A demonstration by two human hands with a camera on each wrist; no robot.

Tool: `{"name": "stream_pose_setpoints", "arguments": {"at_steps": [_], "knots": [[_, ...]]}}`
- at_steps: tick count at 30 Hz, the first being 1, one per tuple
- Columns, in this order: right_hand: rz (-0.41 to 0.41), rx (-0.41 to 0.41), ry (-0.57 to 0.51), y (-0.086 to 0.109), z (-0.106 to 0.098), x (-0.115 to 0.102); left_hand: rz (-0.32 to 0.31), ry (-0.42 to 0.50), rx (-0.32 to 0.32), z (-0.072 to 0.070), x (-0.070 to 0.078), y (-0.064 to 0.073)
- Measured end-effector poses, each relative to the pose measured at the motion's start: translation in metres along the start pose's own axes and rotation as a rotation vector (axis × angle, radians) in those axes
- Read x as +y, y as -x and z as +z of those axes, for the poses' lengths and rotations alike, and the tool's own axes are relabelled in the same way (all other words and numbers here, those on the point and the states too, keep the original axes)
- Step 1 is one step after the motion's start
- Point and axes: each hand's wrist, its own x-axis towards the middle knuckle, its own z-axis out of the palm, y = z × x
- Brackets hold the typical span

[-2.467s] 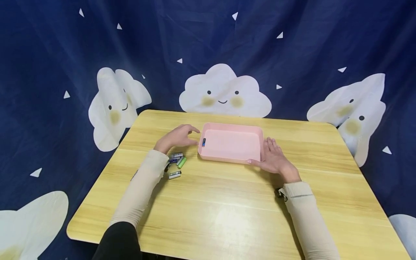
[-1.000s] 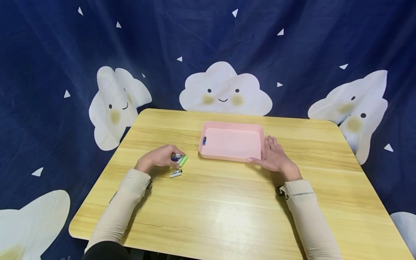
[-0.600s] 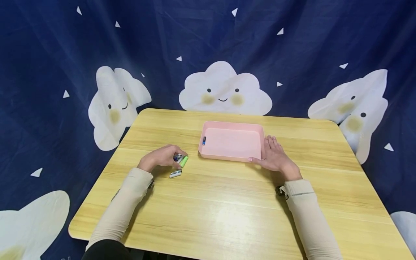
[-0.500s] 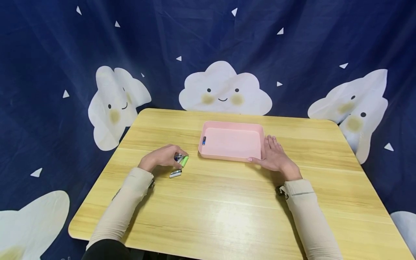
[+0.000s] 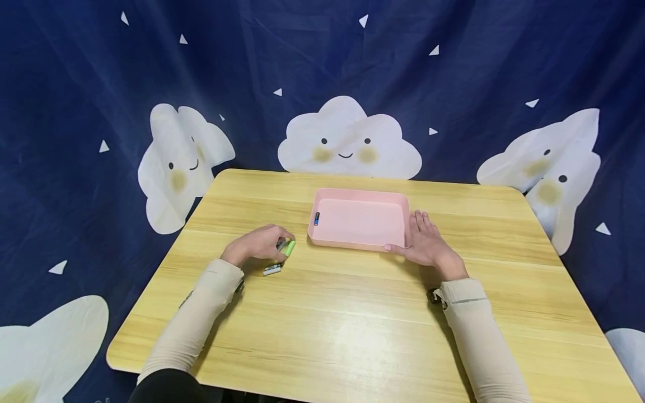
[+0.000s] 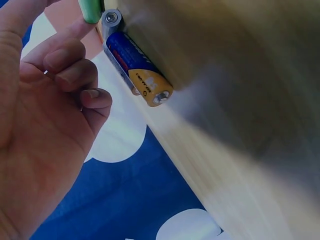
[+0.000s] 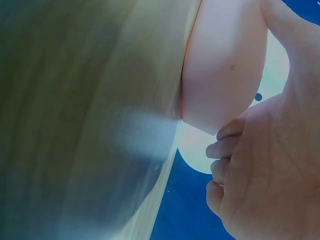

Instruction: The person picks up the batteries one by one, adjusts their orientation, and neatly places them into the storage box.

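Note:
My left hand [image 5: 258,244] pinches a green battery [image 5: 290,248] between thumb and index finger, at the left of the pink tray [image 5: 358,246]. In the left wrist view the green battery [image 6: 90,10] shows at the top edge, next to a grey battery [image 6: 111,20] and a blue-and-yellow battery [image 6: 140,70] near the curled fingers. A white battery [image 5: 272,270] lies just in front of this hand. My right hand [image 5: 427,246] rests with fingers extended against the tray's right side, its thumb at the front rim. One blue battery [image 5: 316,219] lies inside the tray by its left wall.
Everything stands on a light wooden table [image 5: 327,319]. Behind it hangs a dark blue curtain [image 5: 242,67] printed with white clouds. The left hand covers part of the battery pile in the head view.
The left hand moved from beside the tray's left end back to the batteries, then slid slightly right with the green battery. The right hand and tray stayed nearly still.

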Motion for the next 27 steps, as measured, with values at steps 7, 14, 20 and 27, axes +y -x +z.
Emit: {"name": "stream_pose_setpoints", "arguments": {"at_steps": [7,14,20,27], "knots": [[0.001,0.0,0.0,0.001,0.0,0.0,-0.022,-0.011,0.003,0.001,0.003,-0.005],[-0.001,-0.006,0.006,0.001,0.002,0.0,-0.021,0.015,0.013,0.002,0.001,-0.009],[0.004,-0.008,-0.002,0.0,0.002,0.0,-0.024,0.105,0.067,0.0,-0.005,-0.009],[0.009,-0.005,-0.002,0.0,0.0,0.001,-0.013,0.171,0.184,-0.009,-0.005,-0.011]]}}
